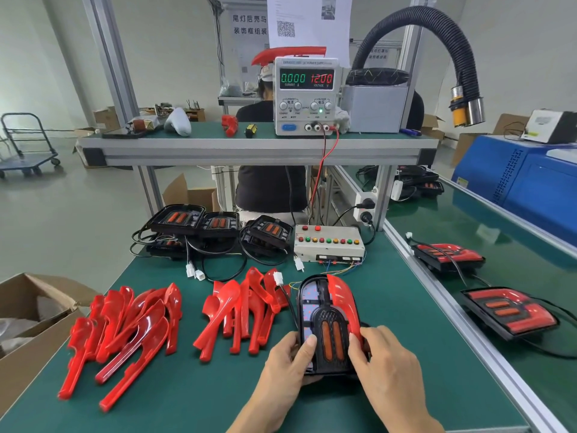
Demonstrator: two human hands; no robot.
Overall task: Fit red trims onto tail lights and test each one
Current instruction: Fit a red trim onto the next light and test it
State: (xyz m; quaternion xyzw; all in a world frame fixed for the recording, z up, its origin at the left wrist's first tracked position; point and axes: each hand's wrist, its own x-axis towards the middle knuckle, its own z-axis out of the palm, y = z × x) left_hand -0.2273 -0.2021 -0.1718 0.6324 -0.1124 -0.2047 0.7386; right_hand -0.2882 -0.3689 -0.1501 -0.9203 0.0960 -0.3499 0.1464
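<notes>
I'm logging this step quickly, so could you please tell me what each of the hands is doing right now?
Left hand: grips the tail light at its left edge.
Right hand: holds the tail light's right edge, by the red trim.

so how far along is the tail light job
Done, apparently: two trimmed tail lights on the side bench. In hand: both hands, left hand and right hand, hold a tail light with one red trim on. Left: untrimmed lights and two trim piles.

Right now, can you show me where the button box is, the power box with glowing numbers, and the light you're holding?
button box (327, 242), head view, its top panel
power supply (306, 78), head view, its display
tail light (332, 339), head view, its black centre grille
</notes>
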